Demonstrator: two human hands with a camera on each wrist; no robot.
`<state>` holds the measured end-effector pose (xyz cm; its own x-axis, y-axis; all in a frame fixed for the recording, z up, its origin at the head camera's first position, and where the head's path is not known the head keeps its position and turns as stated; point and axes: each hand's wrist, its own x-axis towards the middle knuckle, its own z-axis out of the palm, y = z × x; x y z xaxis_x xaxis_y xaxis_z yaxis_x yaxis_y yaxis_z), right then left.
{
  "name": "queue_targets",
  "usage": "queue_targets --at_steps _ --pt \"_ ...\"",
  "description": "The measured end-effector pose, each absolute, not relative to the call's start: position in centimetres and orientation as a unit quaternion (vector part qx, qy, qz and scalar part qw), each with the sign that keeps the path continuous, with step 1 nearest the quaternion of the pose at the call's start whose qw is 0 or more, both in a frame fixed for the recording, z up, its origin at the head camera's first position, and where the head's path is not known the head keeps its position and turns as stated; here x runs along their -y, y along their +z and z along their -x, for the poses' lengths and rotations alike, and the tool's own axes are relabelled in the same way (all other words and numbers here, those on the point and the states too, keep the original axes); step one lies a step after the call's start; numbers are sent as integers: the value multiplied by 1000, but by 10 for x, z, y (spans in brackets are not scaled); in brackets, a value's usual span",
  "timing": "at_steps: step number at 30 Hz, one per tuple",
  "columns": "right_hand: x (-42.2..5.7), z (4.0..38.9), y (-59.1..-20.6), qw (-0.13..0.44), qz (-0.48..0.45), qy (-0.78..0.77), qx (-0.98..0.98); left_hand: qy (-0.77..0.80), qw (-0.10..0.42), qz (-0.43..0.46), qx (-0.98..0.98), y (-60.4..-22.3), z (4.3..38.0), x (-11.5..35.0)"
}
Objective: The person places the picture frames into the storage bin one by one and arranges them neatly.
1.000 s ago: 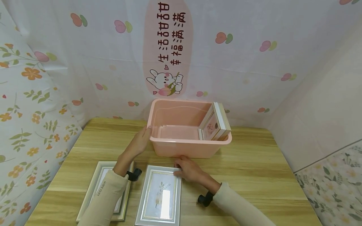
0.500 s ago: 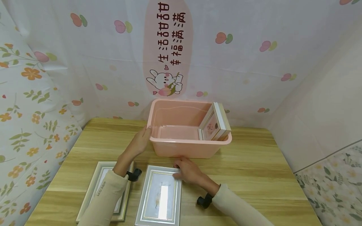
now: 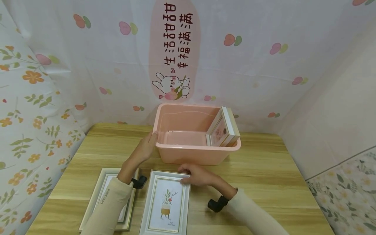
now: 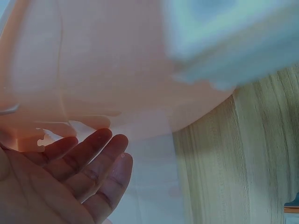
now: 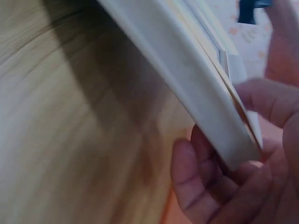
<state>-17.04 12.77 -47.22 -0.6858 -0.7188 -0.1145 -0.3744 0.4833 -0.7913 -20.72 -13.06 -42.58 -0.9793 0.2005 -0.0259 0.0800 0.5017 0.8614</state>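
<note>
A white picture frame [image 3: 150, 202] with a potted-plant print has its far edge raised from the wooden table. My right hand [image 3: 199, 175] grips its far right corner, thumb on the face and fingers beneath; the right wrist view shows the frame's pale edge [image 5: 201, 88] tilted off the wood between thumb and fingers. My left hand [image 3: 144, 148] holds the left rim of a pink plastic bin [image 3: 191, 155], thumb at the rim. In the left wrist view its fingers [image 4: 88, 170] lie along the bin's outer wall.
Picture frames [image 3: 230, 125] lean upright at the right end inside the bin. Another picture frame [image 3: 98, 182] lies at the left under my left forearm. A patterned cloth [image 3: 249, 81] hangs behind the table [image 3: 264, 182].
My right hand has taken hold of the potted-plant frame's corner and tilted its far edge up. The glare on its face is gone. The left hand and the bin stay put.
</note>
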Motion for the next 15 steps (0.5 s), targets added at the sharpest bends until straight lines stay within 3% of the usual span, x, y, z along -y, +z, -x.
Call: queue_targets --at_steps 8,15 --pt "-135 172 -446 323 348 -422 -772 496 64 -80 -862 -426 208 131" --pt "-141 168 -433 418 312 -448 -727 500 61 -81 -860 -427 208 131"
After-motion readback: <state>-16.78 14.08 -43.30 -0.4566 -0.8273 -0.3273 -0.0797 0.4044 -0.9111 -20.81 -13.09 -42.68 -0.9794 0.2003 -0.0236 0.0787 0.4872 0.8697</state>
